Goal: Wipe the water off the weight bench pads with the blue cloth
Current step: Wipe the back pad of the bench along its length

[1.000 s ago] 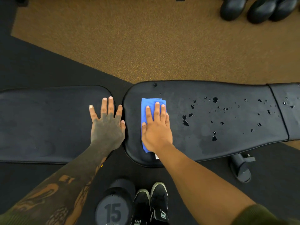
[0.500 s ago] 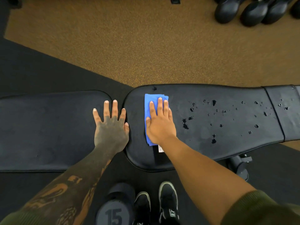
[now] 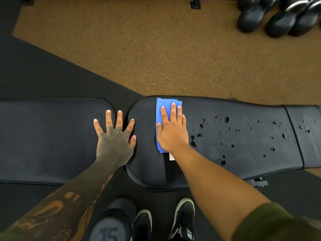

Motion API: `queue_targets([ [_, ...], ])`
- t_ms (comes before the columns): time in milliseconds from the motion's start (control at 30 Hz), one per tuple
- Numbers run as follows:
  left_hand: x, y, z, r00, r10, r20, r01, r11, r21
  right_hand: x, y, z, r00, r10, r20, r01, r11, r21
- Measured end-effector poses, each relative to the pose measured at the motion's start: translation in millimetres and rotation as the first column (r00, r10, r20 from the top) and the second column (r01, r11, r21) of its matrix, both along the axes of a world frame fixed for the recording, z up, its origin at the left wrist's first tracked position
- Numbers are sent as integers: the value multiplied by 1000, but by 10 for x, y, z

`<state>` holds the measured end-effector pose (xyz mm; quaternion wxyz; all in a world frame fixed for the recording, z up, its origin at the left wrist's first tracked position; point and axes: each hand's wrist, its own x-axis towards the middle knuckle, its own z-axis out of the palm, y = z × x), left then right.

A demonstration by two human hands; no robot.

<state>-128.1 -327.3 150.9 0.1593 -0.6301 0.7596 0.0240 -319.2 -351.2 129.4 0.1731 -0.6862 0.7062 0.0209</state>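
The folded blue microfibre cloth [image 3: 160, 119] lies flat on the long black padded vinyl back pad [image 3: 243, 153] of the weight bench, at the pad's rounded end nearest the gap between the two pads, with its far edge close to the pad's far rim. The right hand [image 3: 172, 131] presses it down with an open palm, fingers [image 3: 173, 112] straight and close together, thumb along the cloth's near-gap edge; the grip is flat pressure, not a pinch. A small white tag [image 3: 171, 156] peeks out from under the wrist.

The left hand [image 3: 115, 138] rests spread wide on the shorter black padded seat pad [image 3: 52, 136], right at the gap beside the back pad, its thumb reaching toward the back pad's edge; it holds nothing and seems to brace the body.

Judged by how things lie, the job is in its early-to-middle part. The seat pad shows no droplets and looks dry, with only dull marks. The strip of the back pad around the cloth also looks free of beads. Just beyond the right hand, away from the gap, water droplets [image 3: 226, 120] and a larger puddle [image 3: 193, 142] start, and the scatter runs along the back pad to the seam and onto the end section [image 3: 311, 136]. Most of the back pad thus remains to be wiped, likely by sliding the cloth along it away from the gap.
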Motion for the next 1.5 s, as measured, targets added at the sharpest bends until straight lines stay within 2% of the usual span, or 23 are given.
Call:
queue_targets([
  [233,-44,-16,-23,1000,14,27,-14,1000,-17,-133,-5,-21,971,237,33,-236,971,-35],
  [367,-44,-5,-18,1000,18,24,-18,1000,-22,-300,-114,-31,980,198,27,-197,980,-33],
  [533,-33,4,-32,999,13,36,-12,999,-36,-53,-419,-29,996,92,8,-92,996,-25],
  [800,-34,-3,-36,999,8,43,-6,998,-57,-76,-243,-37,954,298,18,-296,953,-64],
  [933,-45,6,-39,999,10,49,-8,999,-48,-322,-261,-50,977,211,-22,-212,976,-47],
  [1033,-91,22,-53,999,31,44,-29,998,-56,-211,-409,-40,990,139,-27,-140,990,-25],
  [1300,-315,103,-108,997,79,-19,-80,995,-59,-110,20,-18,970,242,26,-240,969,-66],
  [1500,-441,116,-188,993,11,-115,-17,999,-49,-454,144,-28,993,115,-4,-115,993,-22],
])
